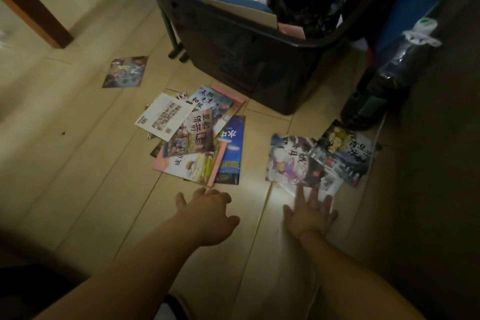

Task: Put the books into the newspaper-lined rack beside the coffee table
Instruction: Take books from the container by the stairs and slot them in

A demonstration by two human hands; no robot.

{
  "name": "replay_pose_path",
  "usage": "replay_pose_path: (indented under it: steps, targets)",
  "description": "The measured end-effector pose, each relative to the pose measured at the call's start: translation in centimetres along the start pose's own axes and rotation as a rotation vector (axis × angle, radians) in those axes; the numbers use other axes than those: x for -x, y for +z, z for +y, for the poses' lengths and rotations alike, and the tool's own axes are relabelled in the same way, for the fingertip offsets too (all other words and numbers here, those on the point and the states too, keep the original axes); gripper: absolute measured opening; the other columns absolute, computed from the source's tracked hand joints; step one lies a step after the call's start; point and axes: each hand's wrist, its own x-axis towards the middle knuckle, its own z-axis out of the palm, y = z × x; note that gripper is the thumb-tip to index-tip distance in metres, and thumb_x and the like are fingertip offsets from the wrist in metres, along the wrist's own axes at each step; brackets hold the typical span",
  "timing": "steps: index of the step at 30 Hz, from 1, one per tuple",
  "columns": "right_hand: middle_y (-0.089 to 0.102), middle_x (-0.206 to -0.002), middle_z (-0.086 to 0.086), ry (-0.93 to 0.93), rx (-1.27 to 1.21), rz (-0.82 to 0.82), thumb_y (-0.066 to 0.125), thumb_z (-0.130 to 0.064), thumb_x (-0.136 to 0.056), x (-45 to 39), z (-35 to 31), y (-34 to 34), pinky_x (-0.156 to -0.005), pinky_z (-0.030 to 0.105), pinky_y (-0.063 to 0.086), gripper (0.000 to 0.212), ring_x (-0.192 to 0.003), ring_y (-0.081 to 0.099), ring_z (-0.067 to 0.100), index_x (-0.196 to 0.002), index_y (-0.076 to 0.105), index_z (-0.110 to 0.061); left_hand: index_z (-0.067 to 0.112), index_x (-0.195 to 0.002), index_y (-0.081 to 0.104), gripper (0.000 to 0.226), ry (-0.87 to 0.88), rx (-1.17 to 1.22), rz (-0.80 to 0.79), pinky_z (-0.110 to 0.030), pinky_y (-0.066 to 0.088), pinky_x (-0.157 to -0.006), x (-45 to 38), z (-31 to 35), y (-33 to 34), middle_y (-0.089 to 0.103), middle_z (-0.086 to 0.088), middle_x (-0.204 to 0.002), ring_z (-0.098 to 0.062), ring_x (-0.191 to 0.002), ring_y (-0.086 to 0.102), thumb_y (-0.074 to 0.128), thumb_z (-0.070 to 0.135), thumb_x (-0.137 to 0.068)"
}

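now both hands open, empty: left hand (207, 212) near book pile (197, 140), right hand (310, 212) fingertips on loose books (319, 161). best squared into one stack before lifting to bin (249, 65).

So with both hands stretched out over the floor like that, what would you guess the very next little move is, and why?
Probably the right hand slides forward to gather the small pile of books right ahead: its fingertips already reach that pile's near edge. The left hand hovers empty just short of the bigger pile, and the dark bin stands behind.
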Motion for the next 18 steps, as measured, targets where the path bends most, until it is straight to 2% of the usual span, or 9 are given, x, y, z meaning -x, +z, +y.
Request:
replay_pose_path:
  steps: [3, 5, 8, 9, 11, 12, 15, 17, 18]
  targets:
    - [-0.029, -0.157, 0.008, -0.083, -0.002, 0.021, 0.027, -0.060, -0.094, 4.9, -3.1, 2.7, -0.112, 0.067, 0.005, 0.076, -0.145, -0.012, 0.045, -0.150, -0.018, -0.035, 0.030, -0.146, 0.036, 0.056, -0.039, 0.045, -0.071, -0.061, 0.008, -0.118, -0.4, 0.2, 2.1, 0.035, 0.000, -0.154, -0.024, -0.145, 0.023, 0.044, 0.055, -0.096]
    - [-0.030, -0.157, 0.005, -0.129, -0.010, -0.071, 0.028, -0.059, -0.095, 8.5, -4.8, 4.7, -0.109, 0.068, -0.003, 0.075, -0.144, -0.017, 0.043, -0.150, -0.016, -0.036, 0.029, -0.146, 0.037, 0.057, -0.073, 0.051, -0.122, -0.060, 0.010, -0.117, -0.2, 0.0, 3.8, 0.035, 0.000, -0.155, -0.024, -0.145, 0.025, 0.044, 0.055, -0.096]
    - [-0.016, -0.161, 0.004, -0.162, 0.000, -0.185, 0.028, -0.066, -0.091, 11.9, -6.1, 7.3, -0.102, 0.069, -0.017, 0.074, -0.145, -0.013, 0.044, -0.152, -0.003, -0.038, 0.027, -0.147, 0.035, 0.059, -0.106, 0.022, -0.209, -0.060, 0.011, -0.117, 0.6, -1.0, 5.8, 0.035, -0.001, -0.155, -0.025, -0.145, 0.026, 0.044, 0.055, -0.096]
    - [0.005, -0.163, 0.007, -0.161, -0.018, -0.147, 0.031, -0.066, -0.089, 12.5, -6.3, 7.3, -0.103, 0.070, -0.013, 0.072, -0.145, 0.004, 0.045, -0.152, 0.015, -0.037, 0.027, -0.148, 0.035, 0.059, -0.114, 0.012, -0.223, -0.059, 0.011, -0.117, 0.7, -1.4, 6.2, 0.034, -0.001, -0.155, -0.025, -0.145, 0.026, 0.044, 0.055, -0.096]
    - [0.052, -0.139, 0.011, -0.166, -0.116, 0.001, 0.036, -0.065, -0.083, 12.1, -6.2, 6.4, -0.105, 0.066, 0.018, 0.066, -0.128, 0.044, 0.039, -0.133, 0.055, -0.027, 0.026, -0.147, 0.035, 0.059, -0.124, 0.001, -0.232, -0.058, 0.014, -0.117, 0.9, -2.2, 6.8, 0.036, -0.002, -0.155, -0.026, -0.144, 0.028, 0.044, 0.055, -0.096]
    - [0.058, -0.129, 0.008, -0.168, -0.151, 0.088, 0.038, -0.065, -0.082, 10.9, -6.1, 5.5, -0.101, 0.057, 0.031, 0.062, -0.120, 0.049, 0.034, -0.125, 0.059, -0.026, 0.025, -0.147, 0.036, 0.059, -0.121, 0.003, -0.231, -0.057, 0.016, -0.117, 1.0, -2.6, 6.9, 0.037, -0.003, -0.154, -0.026, -0.143, 0.030, 0.044, 0.054, -0.096]
    - [0.040, -0.143, 0.007, -0.228, -0.143, 0.208, 0.058, -0.064, -0.078, 5.7, -6.3, 1.2, -0.102, 0.048, 0.036, 0.071, -0.130, 0.034, 0.032, -0.135, 0.043, -0.024, 0.022, -0.145, 0.037, 0.058, -0.112, 0.028, -0.228, -0.053, 0.023, -0.116, 1.2, -3.1, 7.2, 0.041, -0.005, -0.150, -0.027, -0.138, 0.037, 0.044, 0.053, -0.097]
    - [0.023, -0.154, 0.007, -0.276, -0.075, 0.156, 0.070, -0.058, -0.073, 1.8, -6.7, -1.9, -0.107, 0.051, 0.030, 0.093, -0.139, 0.021, 0.034, -0.147, 0.025, -0.023, 0.020, -0.145, 0.038, 0.057, -0.095, 0.061, -0.213, -0.051, 0.030, -0.114, 1.4, -3.1, 7.2, 0.044, -0.007, -0.148, -0.027, -0.135, 0.041, 0.045, 0.050, -0.097]
    - [0.023, -0.153, 0.008, -0.273, -0.055, 0.110, 0.074, -0.055, -0.071, 0.2, -7.1, -3.3, -0.107, 0.051, 0.030, 0.100, -0.138, 0.022, 0.034, -0.149, 0.020, -0.023, 0.020, -0.144, 0.039, 0.056, -0.082, 0.091, -0.201, -0.049, 0.034, -0.112, 1.5, -2.9, 7.3, 0.045, -0.007, -0.146, -0.026, -0.132, 0.044, 0.046, 0.048, -0.097]
